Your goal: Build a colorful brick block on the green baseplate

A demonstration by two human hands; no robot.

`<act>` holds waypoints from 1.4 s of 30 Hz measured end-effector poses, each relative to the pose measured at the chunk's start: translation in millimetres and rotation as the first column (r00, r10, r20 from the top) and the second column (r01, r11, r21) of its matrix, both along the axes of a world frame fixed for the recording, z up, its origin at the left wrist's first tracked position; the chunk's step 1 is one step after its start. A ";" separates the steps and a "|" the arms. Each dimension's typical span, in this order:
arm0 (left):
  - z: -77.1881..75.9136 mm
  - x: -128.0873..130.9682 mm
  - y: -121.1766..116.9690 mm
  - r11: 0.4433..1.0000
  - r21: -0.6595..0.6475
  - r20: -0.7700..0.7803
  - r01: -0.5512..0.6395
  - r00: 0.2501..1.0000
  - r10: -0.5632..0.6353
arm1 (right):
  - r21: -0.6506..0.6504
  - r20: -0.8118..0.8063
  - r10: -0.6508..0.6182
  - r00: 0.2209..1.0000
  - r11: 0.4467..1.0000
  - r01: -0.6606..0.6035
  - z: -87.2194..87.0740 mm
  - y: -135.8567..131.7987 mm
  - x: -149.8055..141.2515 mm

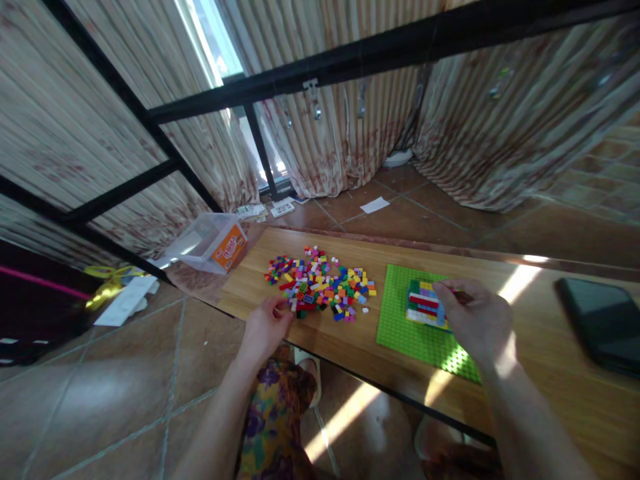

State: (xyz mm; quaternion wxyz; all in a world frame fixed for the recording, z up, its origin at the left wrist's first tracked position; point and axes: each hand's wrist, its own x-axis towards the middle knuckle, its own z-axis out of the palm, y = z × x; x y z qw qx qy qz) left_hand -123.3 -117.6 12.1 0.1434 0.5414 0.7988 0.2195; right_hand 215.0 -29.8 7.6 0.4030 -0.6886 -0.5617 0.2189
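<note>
To your right, a dark phone-like device lying flat; ahead of you, striped curtains behind a black frame; white sheet on the tiled floor; to your left, a shiny yellow ribbon-like item

Loose bricks lie on the surface, ahead and right of your left hand; under and left of your right hand, a baseplate carries the brick build; a phone lies to that hand's right; a bin stands ahead-left of your left hand.
</note>
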 end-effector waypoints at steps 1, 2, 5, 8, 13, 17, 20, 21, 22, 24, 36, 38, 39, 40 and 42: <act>-4.3 1.3 -3.7 1.000 -0.013 0.000 -0.021 1.000 0.021 | 0.012 0.006 0.018 1.000 1.000 -0.018 0.4 -0.9 -0.3; -8.1 2.8 -5.9 0.999 -0.022 -0.004 -0.036 0.999 0.036 | 0.021 0.018 0.035 0.999 0.999 -0.036 0.8 -2.0 -0.5; -15.1 8.8 -6.3 0.997 -0.024 -0.027 -0.074 0.997 0.073 | 0.039 0.060 0.088 0.994 0.995 -0.090 1.0 -5.1 0.1; -17.4 18.0 -2.7 0.995 -0.012 -0.051 -0.102 0.994 0.101 | 0.057 0.084 0.126 0.988 0.990 -0.131 -0.4 -6.2 2.9; -22.5 32.1 4.9 0.990 0.049 -0.070 -0.133 0.988 0.136 | 0.049 0.098 0.153 0.983 0.986 -0.158 -3.8 -2.8 7.9; -25.7 39.5 8.6 0.988 0.090 -0.046 -0.125 0.990 0.130 | 0.044 0.157 0.165 0.974 0.984 -0.174 -6.2 0.1 8.3; -27.9 44.9 6.9 0.987 0.121 -0.003 -0.107 0.994 0.108 | 0.060 0.176 0.179 0.968 0.980 -0.192 -7.8 1.1 7.7; -28.7 46.7 5.7 0.986 0.130 0.010 -0.103 0.995 0.102 | 0.066 0.176 0.186 0.967 0.978 -0.200 -8.0 1.1 7.6; -29.6 48.5 4.3 0.985 0.140 0.023 -0.100 0.995 0.098 | 0.071 0.176 0.190 0.966 0.976 -0.205 -8.0 1.0 7.4; -31.1 51.9 2.0 0.982 0.163 0.042 -0.091 0.995 0.085 | 0.080 0.178 0.195 0.964 0.974 -0.212 -6.9 0.2 7.2; -30.1 71.4 8.2 0.987 0.158 -0.058 -0.007 0.998 0.017 | 0.099 0.110 0.215 0.970 0.969 -0.226 -8.4 -3.2 20.5; -31.3 72.4 9.9 0.987 0.164 -0.054 -0.002 0.998 0.011 | 0.105 0.104 0.225 0.969 0.966 -0.235 -10.8 -3.5 21.4; -31.9 72.3 10.6 0.986 0.168 -0.051 0.005 0.999 0.004 | 0.110 0.108 0.233 0.967 0.963 -0.244 -11.1 -3.9 21.3; -32.6 72.0 11.4 0.985 0.174 -0.047 0.013 0.999 -0.004 | 0.115 0.115 0.238 0.964 0.961 -0.251 -10.6 -4.3 21.2; -34.1 70.7 12.7 0.981 0.192 -0.042 0.030 0.999 -0.022 | 0.120 0.121 0.247 0.962 0.958 -0.261 -8.0 -5.2 21.2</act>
